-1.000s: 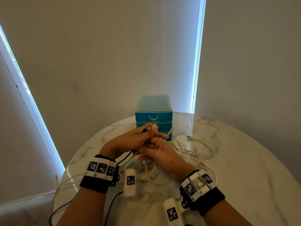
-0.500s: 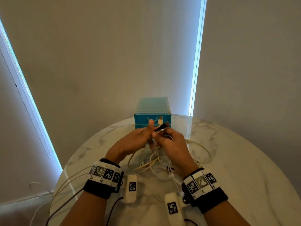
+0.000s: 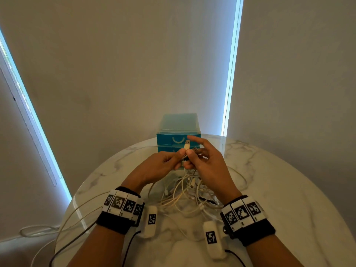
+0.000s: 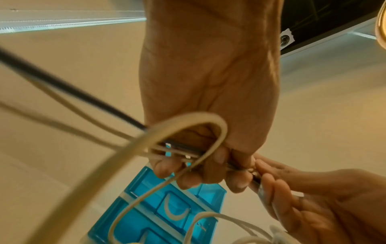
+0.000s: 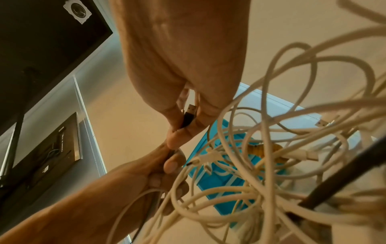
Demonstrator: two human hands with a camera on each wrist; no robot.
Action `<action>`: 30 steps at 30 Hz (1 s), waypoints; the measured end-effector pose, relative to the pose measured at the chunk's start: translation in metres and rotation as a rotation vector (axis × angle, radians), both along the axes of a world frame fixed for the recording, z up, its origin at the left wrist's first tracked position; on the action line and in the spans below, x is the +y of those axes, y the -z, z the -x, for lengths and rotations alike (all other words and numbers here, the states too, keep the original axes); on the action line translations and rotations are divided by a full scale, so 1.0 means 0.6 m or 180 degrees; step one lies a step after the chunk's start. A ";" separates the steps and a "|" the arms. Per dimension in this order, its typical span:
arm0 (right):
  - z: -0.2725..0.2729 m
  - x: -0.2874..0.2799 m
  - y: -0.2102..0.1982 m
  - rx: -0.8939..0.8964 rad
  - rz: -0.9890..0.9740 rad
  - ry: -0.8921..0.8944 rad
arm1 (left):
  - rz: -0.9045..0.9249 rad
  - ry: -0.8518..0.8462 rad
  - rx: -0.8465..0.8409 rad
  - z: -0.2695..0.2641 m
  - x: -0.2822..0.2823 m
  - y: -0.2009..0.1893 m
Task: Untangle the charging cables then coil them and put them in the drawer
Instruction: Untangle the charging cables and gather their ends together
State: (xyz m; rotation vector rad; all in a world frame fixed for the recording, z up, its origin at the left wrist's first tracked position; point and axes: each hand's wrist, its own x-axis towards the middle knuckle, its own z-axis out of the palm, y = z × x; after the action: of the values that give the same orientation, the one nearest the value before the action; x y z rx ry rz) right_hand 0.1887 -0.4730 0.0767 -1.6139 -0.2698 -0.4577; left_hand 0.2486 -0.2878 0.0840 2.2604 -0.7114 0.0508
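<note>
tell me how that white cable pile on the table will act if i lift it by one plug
Probably floppy: the white cables sag in loose loops under the hands. Likely the whole tangle comes up together, since the strands cross through each other in the right wrist view. It looks light, as the left hand holds several strands up with a finger pinch.

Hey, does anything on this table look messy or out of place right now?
Yes: the white charging cables lie in one knotted heap on the round marble table, below both hands, and a few strands trail over its left edge. The blue plastic drawer unit looks shut.
</note>
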 end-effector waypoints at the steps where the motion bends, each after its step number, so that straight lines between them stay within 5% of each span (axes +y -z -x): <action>1: 0.000 -0.001 0.000 -0.0029 0.0084 0.0012 | -0.0033 0.0014 -0.0072 0.000 0.003 0.000; 6: -0.001 0.001 0.002 -0.0060 0.0250 0.0249 | -0.0108 0.0154 -0.0176 -0.008 0.010 0.005; 15: 0.000 0.011 -0.002 -0.0052 0.0404 0.0532 | 0.0774 0.0263 0.1104 0.016 -0.017 -0.017; 20: 0.001 -0.016 -0.037 0.0255 0.0395 0.0214 | 0.0761 -0.0001 0.0481 0.034 -0.019 -0.034; 23: -0.025 -0.101 -0.070 0.0594 0.0053 0.0777 | 0.0778 -0.0517 0.0094 0.017 -0.005 -0.018; 26: -0.074 -0.182 -0.057 0.1204 0.0859 0.1363 | 0.1014 -0.0681 0.0138 0.017 -0.005 -0.013; 30: -0.113 -0.219 -0.005 0.2455 0.2574 0.1475 | 0.1180 0.0000 0.0718 0.036 -0.009 -0.028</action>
State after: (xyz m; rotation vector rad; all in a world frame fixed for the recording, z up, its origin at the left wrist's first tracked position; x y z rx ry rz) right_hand 0.2563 -0.6042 0.0798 -2.5236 0.5919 -0.0169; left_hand 0.2269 -0.2931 0.1010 1.8753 -0.5320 -0.0668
